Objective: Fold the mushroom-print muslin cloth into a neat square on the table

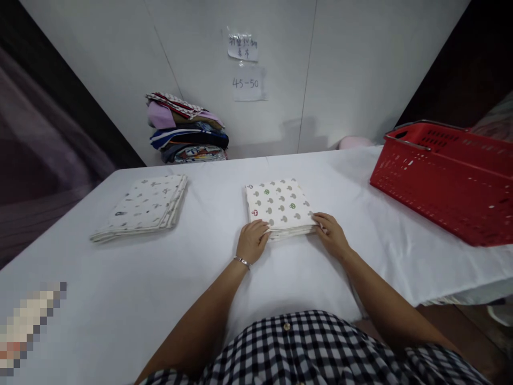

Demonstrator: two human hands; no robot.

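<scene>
A white folded cloth (280,204) printed with grey, green and red mushrooms lies flat in front of me. At its near left corner, my left hand (253,239) has its fingers closed on the edge, a bracelet (242,261) at the wrist. My right hand (332,234) grips the near right corner between thumb and fingers. Several layers show along the near edge between the hands. Farther left lies a second folded cloth (144,206), white with small dark prints, touched by neither hand.
A white-covered table (192,289) bears both cloths. On the right stands a red plastic basket (444,187) with metal handles. A pile of folded fabrics (188,131) rises behind the table's far edge. Paper signs (249,84) hang on the wall. A pixelated patch covers the lower left.
</scene>
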